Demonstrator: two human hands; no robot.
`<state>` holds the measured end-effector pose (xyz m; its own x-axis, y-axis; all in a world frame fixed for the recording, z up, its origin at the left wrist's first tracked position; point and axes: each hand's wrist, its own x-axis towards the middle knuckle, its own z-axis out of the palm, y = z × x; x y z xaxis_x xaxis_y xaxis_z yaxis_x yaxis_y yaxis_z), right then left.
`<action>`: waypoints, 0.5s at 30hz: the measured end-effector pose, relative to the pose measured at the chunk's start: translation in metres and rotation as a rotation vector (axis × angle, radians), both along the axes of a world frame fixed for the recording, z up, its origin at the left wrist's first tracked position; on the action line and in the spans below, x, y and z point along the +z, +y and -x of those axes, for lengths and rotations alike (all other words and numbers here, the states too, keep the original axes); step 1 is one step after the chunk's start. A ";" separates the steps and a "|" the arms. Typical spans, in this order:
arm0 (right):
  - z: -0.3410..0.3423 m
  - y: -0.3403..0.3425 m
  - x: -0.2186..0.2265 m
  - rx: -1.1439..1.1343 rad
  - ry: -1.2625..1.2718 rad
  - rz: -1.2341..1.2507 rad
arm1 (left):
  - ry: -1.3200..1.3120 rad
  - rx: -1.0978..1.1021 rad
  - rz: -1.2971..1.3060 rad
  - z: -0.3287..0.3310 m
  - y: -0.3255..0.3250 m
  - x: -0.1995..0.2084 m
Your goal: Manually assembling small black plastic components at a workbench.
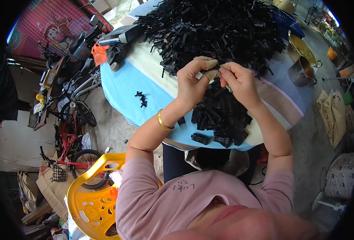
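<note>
My left hand [193, 83] and my right hand [241, 83] meet above the table, thumbs and forefingers pinched together. Tan wraps cover the thumb and forefinger tips of the left hand. Whatever lies between the fingertips is too small and covered to make out. Just beyond the hands rises a large pile of black plastic buckle parts [213, 30]. Below the hands, between my forearms, is a smaller heap of black buckles [215, 114]. One black buckle [200, 139] lies by the near edge. A few small black pieces [141, 99] lie apart on the left.
A striped cloth covers the round table [121, 88]. Boxes [123, 35] and an orange plastic bag [99, 54] are at its far left. A metal pot [302, 72] and a brass-coloured pan [301, 46] stand right. A yellow chair [91, 204] and a red bicycle [67, 146] are left.
</note>
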<state>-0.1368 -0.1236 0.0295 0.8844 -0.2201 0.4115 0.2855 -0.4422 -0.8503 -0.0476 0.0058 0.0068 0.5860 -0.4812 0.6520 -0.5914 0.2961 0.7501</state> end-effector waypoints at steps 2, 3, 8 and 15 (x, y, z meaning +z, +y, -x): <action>0.001 -0.002 0.000 0.023 0.117 -0.074 | -0.139 0.071 -0.053 0.001 0.003 0.003; 0.000 -0.003 -0.001 0.038 0.146 -0.120 | -0.284 0.145 -0.102 0.001 0.004 0.005; -0.003 -0.009 0.000 0.035 -0.083 -0.130 | 0.378 -0.176 0.112 0.006 -0.006 0.012; 0.001 -0.017 0.005 0.006 -0.272 0.156 | 1.057 -0.621 0.201 -0.013 0.000 0.010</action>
